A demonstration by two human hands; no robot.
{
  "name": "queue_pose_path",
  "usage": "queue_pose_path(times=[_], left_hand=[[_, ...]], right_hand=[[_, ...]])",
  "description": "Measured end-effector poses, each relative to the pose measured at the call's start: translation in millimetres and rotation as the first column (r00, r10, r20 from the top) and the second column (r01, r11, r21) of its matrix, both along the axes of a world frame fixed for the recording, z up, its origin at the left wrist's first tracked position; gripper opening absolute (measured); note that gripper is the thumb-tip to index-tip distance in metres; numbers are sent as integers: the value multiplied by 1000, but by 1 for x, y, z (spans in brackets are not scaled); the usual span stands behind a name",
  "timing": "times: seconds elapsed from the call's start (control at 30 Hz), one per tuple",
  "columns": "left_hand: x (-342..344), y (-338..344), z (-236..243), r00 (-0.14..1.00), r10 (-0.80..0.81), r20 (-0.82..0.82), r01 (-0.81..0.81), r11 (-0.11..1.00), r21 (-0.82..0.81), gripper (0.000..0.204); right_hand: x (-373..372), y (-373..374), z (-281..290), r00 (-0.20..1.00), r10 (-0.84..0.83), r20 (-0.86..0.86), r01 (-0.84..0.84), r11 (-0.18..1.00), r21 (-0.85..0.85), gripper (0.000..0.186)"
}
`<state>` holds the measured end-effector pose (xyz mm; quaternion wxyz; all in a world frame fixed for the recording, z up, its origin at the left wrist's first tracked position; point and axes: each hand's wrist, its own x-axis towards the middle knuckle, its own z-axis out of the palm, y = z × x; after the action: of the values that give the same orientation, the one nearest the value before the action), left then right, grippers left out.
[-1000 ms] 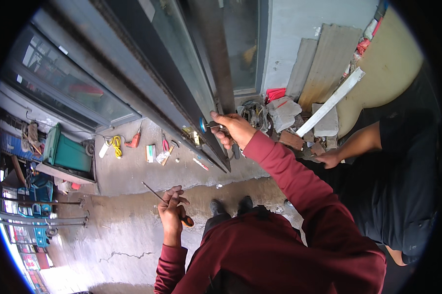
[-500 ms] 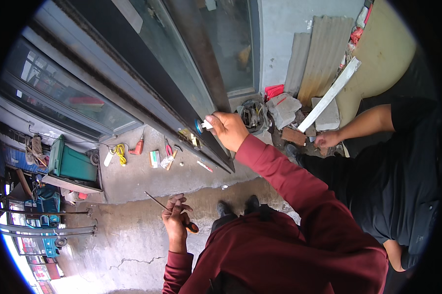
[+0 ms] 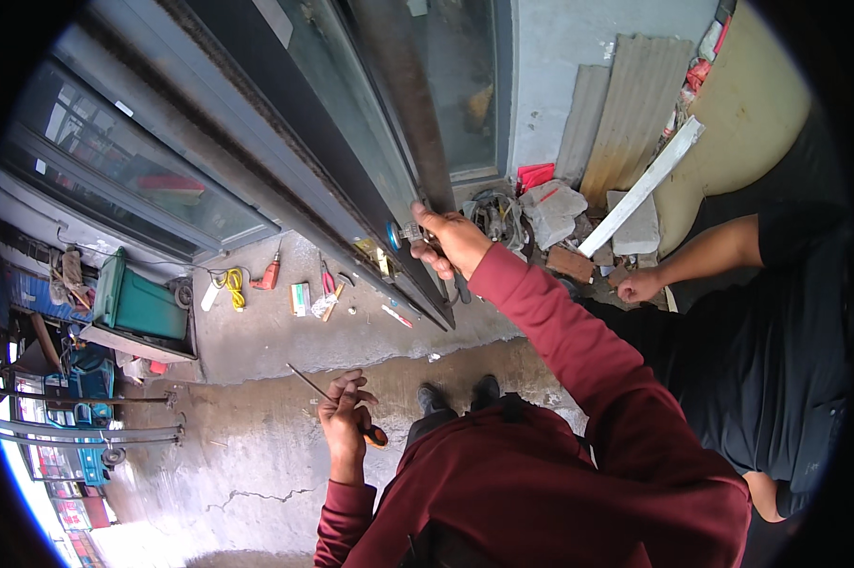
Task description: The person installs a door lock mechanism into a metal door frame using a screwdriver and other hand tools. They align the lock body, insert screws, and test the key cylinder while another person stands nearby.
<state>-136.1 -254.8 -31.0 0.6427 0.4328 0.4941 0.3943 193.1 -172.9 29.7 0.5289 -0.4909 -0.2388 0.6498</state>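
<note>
My left hand (image 3: 345, 421) is closed around a screwdriver (image 3: 377, 436) with an orange and black handle; its thin shaft points up and to the left. My right hand (image 3: 453, 242) is at the edge of a dark-framed glass door (image 3: 342, 180). Its thumb and curled fingers lie on either side of a small silver knob (image 3: 411, 231), which has a blue round base (image 3: 393, 235) against the frame. A brass-coloured lock plate (image 3: 378, 257) shows in the door edge just left of the knob. The palm side of this hand is hidden.
Along the wall lie a red drill (image 3: 269, 275), a yellow cord (image 3: 233, 287), pink-handled pliers (image 3: 328, 280) and a small box (image 3: 300, 299). A green bin (image 3: 143, 301) stands left. Rubble (image 3: 552, 210) and a white strip (image 3: 640, 189) lie right, beside a person in black (image 3: 768, 331).
My right hand has turned and shifted slightly, and its fingers have spread and curled lower. More of the silver knob shows. My left hand keeps the screwdriver, almost unmoved.
</note>
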Motion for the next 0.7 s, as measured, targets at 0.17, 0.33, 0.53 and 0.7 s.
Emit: queue_pose_path(times=[0.17, 0.33, 0.53, 0.7], left_hand=[[1, 0, -2, 1000, -3, -6, 3, 1000, -2, 23], [2, 0, -4, 1000, 3, 17, -3, 1000, -10, 22], [6, 1, -4, 1000, -21, 5, 21, 1000, -1, 23], [7, 4, -5, 999, -33, -5, 33, 999, -10, 23]], right_hand=[[9, 4, -3, 945, 183, -271, -211, 974, -77, 60], [12, 13, -9, 894, 195, -403, -260, 959, -113, 46], [9, -5, -11, 587, -367, 722, -196, 800, 566, 22], [4, -14, -5, 847, -106, 520, -136, 903, 407, 37]])
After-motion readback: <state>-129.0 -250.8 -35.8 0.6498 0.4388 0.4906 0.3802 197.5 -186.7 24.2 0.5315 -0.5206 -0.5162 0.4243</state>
